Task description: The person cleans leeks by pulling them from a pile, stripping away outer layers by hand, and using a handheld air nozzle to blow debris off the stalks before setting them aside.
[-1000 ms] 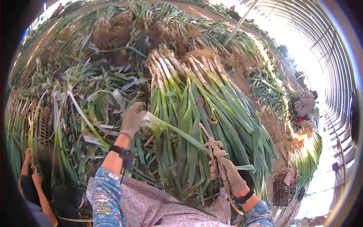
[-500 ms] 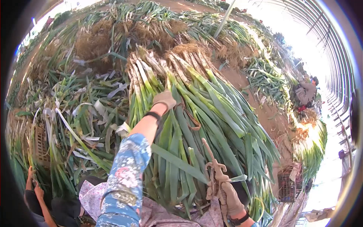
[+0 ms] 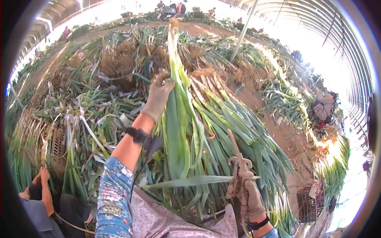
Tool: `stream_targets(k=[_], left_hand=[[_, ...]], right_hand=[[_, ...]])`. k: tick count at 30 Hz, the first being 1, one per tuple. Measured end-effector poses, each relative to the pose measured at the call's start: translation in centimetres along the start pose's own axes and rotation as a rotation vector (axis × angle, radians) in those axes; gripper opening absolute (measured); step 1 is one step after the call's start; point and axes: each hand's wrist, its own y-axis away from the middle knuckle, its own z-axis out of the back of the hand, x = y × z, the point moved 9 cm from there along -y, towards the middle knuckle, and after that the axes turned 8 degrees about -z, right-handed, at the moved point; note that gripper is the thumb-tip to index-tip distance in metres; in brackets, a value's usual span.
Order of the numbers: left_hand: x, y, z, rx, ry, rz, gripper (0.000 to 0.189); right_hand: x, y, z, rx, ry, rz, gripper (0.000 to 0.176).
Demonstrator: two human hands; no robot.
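Observation:
My left hand [image 3: 158, 97], in a light work glove, is closed around a leek [image 3: 173, 59] held upright, roots at the top and leaves hanging down in front of me. The gloved right hand [image 3: 254, 200] grips an air blow gun [image 3: 240, 170] with a thin nozzle pointing up. A loose green leaf [image 3: 186, 181] stretches leftward from beside the gun. Under and behind both hands lies a big pile of leeks [image 3: 234, 115], root ends away from me, leaves toward my lap.
Torn leaves [image 3: 95, 99] are heaped to the left. At lower left, another person's hands [image 3: 44, 174] hold a leek near a brown crate [image 3: 57, 142]. A dark crate [image 3: 309, 204] stands at right beside more leeks [image 3: 333, 162]. Farther back sits another person [image 3: 323, 107]; a pole [image 3: 243, 31] rises behind the pile.
My left hand has gone from the pile to holding a leek raised upright. The blow gun has shifted slightly right and up in view. My view has tilted upward, showing more background.

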Motion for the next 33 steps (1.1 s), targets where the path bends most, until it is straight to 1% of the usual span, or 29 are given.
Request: stream_targets(k=[1,2,4,5,6,9,10,12,13,14,15,17,18,21,22,23,24,25,27,28,31,32,33], left_hand=[[-2.2,-1.4,-0.8,-0.001,0.053,-0.060,0.030],[-4.5,-2.2,-1.6,-0.011,0.080,-0.038,0.027],[-7.9,-3.8,-3.2,-0.016,0.067,0.001,0.027],[-8.8,-4.6,-3.5,-0.020,0.060,0.028,0.026],[-8.1,-5.6,-3.8,0.006,0.103,0.019,0.029],[1.7,-5.4,-2.8,0.162,0.158,0.134,0.031],[5.0,-2.3,-2.6,0.162,0.174,0.241,0.031],[13.2,5.3,-1.0,0.193,0.029,0.437,0.028],[17.7,9.0,0.3,0.224,-0.124,0.531,0.024],[20.6,12.4,0.9,0.177,-0.070,0.578,0.028],[22.7,15.1,1.2,0.130,-0.017,0.624,0.032],[24.5,17.9,1.7,0.099,0.021,0.661,0.034],[25.1,18.8,1.8,0.088,0.035,0.679,0.035],[21.3,18.1,1.1,0.050,0.050,0.627,0.036],[21.5,17.5,1.1,0.067,-0.042,0.605,0.041],[21.6,17.3,1.0,0.098,-0.084,0.598,0.041],[21.8,17.2,0.9,0.127,-0.123,0.589,0.041],[21.5,17.2,0.8,0.156,-0.162,0.582,0.041],[21.9,17.7,1.1,0.142,-0.107,0.598,0.041],[22.0,18.0,1.1,0.137,-0.080,0.605,0.040],[20.6,18.6,1.3,0.122,-0.060,0.655,0.041],[21.0,18.8,1.3,0.121,-0.053,0.641,0.041],[21.4,18.8,1.4,0.120,-0.047,0.621,0.040]], right_hand=[[0.6,0.7,0.4,-0.044,-0.039,0.000,0.052],[1.9,1.3,0.0,-0.054,-0.015,0.036,0.055],[5.1,2.6,-1.2,-0.049,0.045,0.106,0.061],[6.7,3.3,-1.9,-0.038,0.081,0.138,0.064],[7.9,4.1,-2.7,-0.030,0.117,0.165,0.067],[9.9,6.0,-3.7,-0.175,0.207,0.268,0.076],[9.9,6.1,-4.6,-0.151,0.193,0.278,0.070],[7.0,4.5,-4.0,-0.191,0.210,0.142,0.061],[5.2,3.4,-2.9,-0.217,0.221,0.063,0.056],[2.4,1.6,-1.5,-0.178,0.194,-0.094,0.042],[1.4,0.6,-2.3,-0.192,0.260,-0.103,0.037],[-1.1,-2.4,-1.7,-0.086,0.400,-0.165,0.034],[-1.7,-3.8,-1.5,-0.088,0.486,-0.175,0.033],[-3.5,-7.7,-1.5,-0.082,0.725,-0.202,0.032],[-4.1,-8.7,-1.5,-0.078,0.792,-0.213,0.032],[-4.6,-9.5,-1.7,-0.072,0.862,-0.223,0.033],[-4.6,-10.2,-2.1,-0.077,0.879,-0.174,0.038],[-4.5,-11.0,-2.4,-0.089,0.883,-0.178,0.040],[-4.0,-12.9,-2.8,-0.116,0.887,-0.193,0.044],[-3.7,-14.0,-3.2,-0.106,0.924,-0.162,0.049],[-3.4,-17.5,-4.3,-0.072,0.998,-0.206,0.048],[-2.6,-18.9,-5.7,0.049,1.054,-0.040,0.045],[-2.4,-20.4,-5.7,0.037,1.069,-0.034,0.044]])
